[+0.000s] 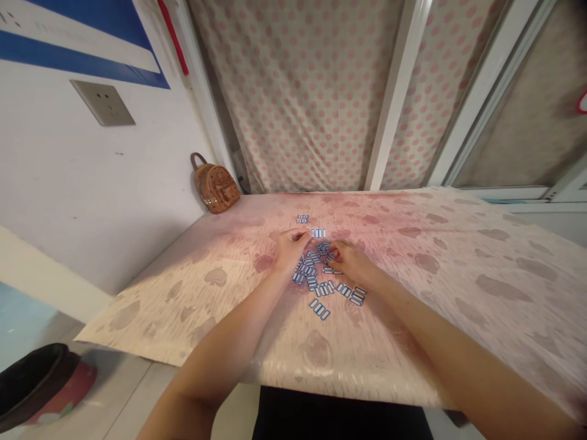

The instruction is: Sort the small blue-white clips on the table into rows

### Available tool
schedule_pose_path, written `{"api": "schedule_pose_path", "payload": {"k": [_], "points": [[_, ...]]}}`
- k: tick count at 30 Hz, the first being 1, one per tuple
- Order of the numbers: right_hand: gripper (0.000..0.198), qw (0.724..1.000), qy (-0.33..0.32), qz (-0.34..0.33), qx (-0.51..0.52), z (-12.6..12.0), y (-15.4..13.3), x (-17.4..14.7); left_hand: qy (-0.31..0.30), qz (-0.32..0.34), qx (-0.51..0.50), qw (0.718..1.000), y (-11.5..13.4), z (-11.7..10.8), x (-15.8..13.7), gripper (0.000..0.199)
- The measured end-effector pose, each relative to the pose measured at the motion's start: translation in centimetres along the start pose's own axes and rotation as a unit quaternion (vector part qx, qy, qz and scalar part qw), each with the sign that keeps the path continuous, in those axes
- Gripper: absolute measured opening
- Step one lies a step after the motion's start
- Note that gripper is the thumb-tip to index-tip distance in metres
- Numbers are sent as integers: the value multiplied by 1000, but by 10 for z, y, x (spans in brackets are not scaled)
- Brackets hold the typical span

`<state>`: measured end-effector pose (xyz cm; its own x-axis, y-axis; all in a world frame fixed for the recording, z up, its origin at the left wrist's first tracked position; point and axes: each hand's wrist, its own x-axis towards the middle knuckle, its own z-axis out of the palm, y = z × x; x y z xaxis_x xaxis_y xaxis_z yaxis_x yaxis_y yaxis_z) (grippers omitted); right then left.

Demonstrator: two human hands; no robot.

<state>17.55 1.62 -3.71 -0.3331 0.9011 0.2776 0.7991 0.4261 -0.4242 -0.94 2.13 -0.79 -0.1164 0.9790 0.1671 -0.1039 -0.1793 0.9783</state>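
Note:
Small flat pieces with blue and white stripes lie in a loose, overlapping pile (310, 276) on the table; their exact kind is too small to tell. My left hand (290, 245) is closed, its thumb and forefinger pinched at the left edge of a single striped piece (318, 233) just beyond the pile. At the pile's right side, my right hand (351, 260) has its fingers curled down among the pieces, and what lies between the fingertips is hidden. Farther back, two striped pieces (302, 219) sit close together. One stray piece (320, 309) lies nearest to me.
A patterned, glossy cloth covers the table (458, 293). On its far left corner, a brown miniature backpack (216, 186) leans by the wall. A dotted curtain (302, 91) hangs behind the table. A dark-lined bin (46, 385) stands on the floor at lower left.

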Motion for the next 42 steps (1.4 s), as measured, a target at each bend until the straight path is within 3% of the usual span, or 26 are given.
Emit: {"api": "schedule_pose_path", "payload": {"k": [9,15,23,33,42], "points": [[27,998,-30,-60,-4,-10,-6,-6,-10,14,6,1000,-7,-2,4,11],[4,998,-33,-48,-15,-12,7,-2,-10,30,5,999,-12,-4,7,13],[31,991,-63,-110,31,-16,3,-4,-5,5,1,1000,-14,-4,6,11],[10,997,-65,-46,24,-17,-2,-2,-19,26,52,998,-14,-3,4,20],[13,997,-70,-17,29,-26,-8,-9,-25,22,65,997,-11,0,1,11]]}}
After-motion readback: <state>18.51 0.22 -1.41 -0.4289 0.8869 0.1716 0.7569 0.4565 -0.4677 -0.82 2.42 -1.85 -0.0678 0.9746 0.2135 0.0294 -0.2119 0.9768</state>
